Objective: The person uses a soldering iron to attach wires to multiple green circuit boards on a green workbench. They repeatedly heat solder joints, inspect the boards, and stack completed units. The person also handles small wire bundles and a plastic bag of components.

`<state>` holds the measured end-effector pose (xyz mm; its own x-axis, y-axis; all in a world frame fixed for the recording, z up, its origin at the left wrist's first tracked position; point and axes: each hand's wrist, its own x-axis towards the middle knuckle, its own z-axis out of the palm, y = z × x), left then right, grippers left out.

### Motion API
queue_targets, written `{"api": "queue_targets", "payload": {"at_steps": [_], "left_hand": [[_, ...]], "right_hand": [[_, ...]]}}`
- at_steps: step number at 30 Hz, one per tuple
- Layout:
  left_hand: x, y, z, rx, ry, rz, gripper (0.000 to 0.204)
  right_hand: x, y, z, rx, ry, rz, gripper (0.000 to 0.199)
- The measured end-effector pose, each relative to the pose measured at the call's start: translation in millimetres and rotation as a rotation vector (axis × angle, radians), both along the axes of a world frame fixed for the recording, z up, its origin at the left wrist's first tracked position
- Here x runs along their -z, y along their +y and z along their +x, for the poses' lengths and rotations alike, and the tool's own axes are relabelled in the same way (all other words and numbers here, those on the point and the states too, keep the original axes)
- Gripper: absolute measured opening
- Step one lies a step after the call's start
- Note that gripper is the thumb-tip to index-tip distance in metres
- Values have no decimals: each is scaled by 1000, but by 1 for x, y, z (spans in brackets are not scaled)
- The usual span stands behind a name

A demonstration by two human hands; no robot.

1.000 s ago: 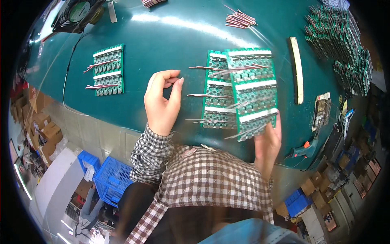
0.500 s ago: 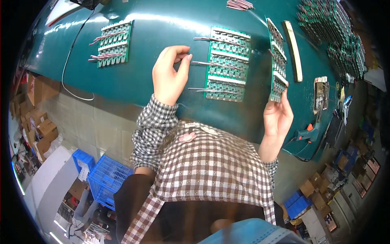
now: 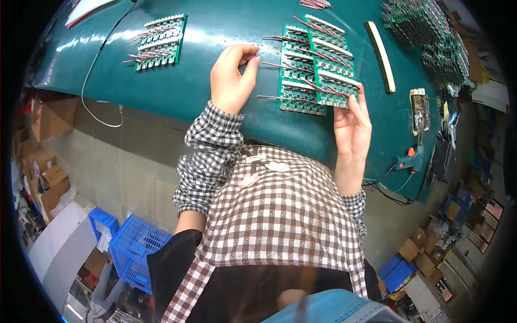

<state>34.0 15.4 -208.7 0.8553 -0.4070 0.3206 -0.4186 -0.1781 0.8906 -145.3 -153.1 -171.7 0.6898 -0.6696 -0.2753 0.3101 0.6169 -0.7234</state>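
Observation:
My right hand (image 3: pixel 353 125) pinches a green circuit board (image 3: pixel 332 60) by its lower right corner. That board has white connector strips and red-and-black wires. It overlaps the right part of another circuit board (image 3: pixel 289 81) lying on the table, whose wires stick out to the left. Whether the two boards touch I cannot tell. My left hand (image 3: pixel 232 79) hovers just left of the lying board's wire ends. Its fingers are bent, with a small gap between thumb and forefinger and nothing visible between them.
On the green table (image 3: pixel 215 21), another wired board (image 3: pixel 160 43) lies at the left beside a cable (image 3: pixel 90 81). To the right are a pale strip (image 3: pixel 381 56), a stack of boards (image 3: pixel 425 32) and a teal glue gun (image 3: pixel 410 160). A wire bundle (image 3: pixel 315 4) lies at the far edge.
My right hand has brought its board leftward and turned it from nearly edge-on to face up, over the lying board. The left hand keeps its pose near the wires.

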Motion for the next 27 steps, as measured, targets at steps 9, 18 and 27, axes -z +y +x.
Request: {"api": "queue_targets", "payload": {"at_steps": [9, 18, 27], "left_hand": [[0, -5, 0, -1, -26, -31, 14], [-3, -3, -1, 0, -18, -10, 15], [-18, -19, 0, 177, 159, 36, 22]], "right_hand": [[-5, 22, 14, -24, 54, -131, 49], [-1, 35, 12, -79, 160, -198, 54], [0, 19, -7, -176, 561, -762, 40]]}}
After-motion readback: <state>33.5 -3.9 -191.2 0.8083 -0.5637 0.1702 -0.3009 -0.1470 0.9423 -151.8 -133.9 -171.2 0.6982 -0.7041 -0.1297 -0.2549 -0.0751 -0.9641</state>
